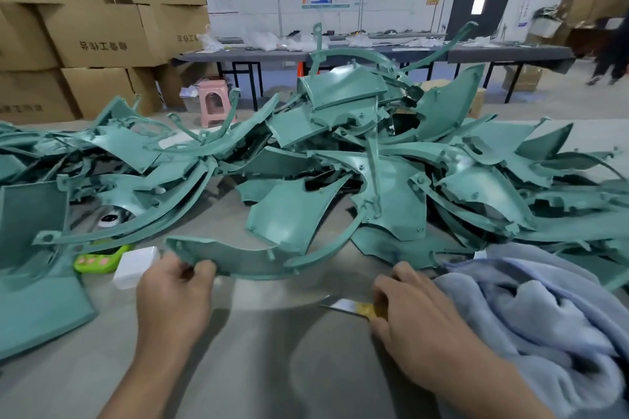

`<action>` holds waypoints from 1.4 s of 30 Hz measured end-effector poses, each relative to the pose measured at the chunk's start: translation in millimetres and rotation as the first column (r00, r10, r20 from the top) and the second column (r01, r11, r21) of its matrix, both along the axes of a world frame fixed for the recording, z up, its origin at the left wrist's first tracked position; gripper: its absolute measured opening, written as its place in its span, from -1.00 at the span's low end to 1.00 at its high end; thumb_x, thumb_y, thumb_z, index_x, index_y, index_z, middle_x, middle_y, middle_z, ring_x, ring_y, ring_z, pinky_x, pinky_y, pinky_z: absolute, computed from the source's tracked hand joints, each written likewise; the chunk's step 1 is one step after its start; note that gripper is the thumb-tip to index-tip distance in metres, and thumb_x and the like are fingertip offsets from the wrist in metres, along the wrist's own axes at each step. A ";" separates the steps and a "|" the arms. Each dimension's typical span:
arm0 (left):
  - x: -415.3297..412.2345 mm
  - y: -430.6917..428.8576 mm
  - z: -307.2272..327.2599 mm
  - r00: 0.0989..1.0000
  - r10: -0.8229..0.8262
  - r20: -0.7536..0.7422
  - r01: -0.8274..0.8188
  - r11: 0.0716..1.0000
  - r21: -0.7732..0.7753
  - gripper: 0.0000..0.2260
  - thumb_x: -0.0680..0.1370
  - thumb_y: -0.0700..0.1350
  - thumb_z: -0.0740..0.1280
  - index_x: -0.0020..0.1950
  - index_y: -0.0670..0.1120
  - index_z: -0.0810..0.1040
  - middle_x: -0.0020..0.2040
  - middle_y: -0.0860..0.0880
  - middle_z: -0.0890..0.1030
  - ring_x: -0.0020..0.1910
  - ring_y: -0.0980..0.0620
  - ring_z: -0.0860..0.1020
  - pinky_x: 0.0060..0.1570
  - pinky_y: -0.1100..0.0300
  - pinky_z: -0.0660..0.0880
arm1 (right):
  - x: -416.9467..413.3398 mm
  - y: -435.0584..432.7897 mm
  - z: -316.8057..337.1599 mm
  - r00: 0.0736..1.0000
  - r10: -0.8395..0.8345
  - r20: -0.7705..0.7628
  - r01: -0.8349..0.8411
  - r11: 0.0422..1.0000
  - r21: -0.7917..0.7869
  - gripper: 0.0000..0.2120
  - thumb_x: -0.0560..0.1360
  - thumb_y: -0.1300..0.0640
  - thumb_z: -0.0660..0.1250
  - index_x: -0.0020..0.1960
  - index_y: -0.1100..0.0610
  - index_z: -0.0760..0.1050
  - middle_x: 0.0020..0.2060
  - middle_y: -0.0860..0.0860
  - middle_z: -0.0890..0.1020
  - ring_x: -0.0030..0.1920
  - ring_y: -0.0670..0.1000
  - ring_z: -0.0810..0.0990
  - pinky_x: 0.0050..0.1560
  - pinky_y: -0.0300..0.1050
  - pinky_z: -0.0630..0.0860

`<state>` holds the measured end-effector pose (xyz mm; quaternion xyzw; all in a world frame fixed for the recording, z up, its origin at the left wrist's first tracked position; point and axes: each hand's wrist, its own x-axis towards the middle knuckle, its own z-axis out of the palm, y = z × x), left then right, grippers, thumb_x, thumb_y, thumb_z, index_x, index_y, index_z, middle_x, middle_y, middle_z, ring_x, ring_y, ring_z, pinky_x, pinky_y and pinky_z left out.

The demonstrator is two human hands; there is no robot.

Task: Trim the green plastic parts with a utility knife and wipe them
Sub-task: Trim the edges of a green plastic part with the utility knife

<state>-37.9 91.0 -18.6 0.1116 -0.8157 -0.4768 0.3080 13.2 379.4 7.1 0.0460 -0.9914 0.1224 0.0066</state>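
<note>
A curved green plastic part (245, 260) lies at the near edge of a big pile of green plastic parts (340, 153). My left hand (173, 296) pinches the curved part's left end between thumb and fingers. My right hand (408, 313) is curled over the yellow utility knife (354, 307), whose bare blade points left just over the grey table (255, 360). A light blue cloth (531, 313) is bunched up just right of my right hand.
A lime green device (98, 260) and a small white box (136, 265) lie left of my left hand. A flat green panel (37, 296) sits at the left edge. Cardboard boxes (95, 27), a pink stool (216, 100) and long tables (374, 53) stand behind.
</note>
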 end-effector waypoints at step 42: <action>30.1 59.3 7.7 0.658 -0.740 -0.142 0.659 0.474 0.583 -0.62 0.38 -0.21 0.50 0.20 -0.04 0.69 0.18 -0.10 0.71 0.19 -0.09 0.67 0.02 0.20 0.61 | -2.4 18.3 6.5 0.709 -0.536 -0.458 0.029 0.671 -0.741 -0.89 0.60 0.03 0.22 -0.11 -0.08 0.37 -0.28 -0.16 0.60 -0.32 -0.08 0.52 -0.34 -0.07 0.32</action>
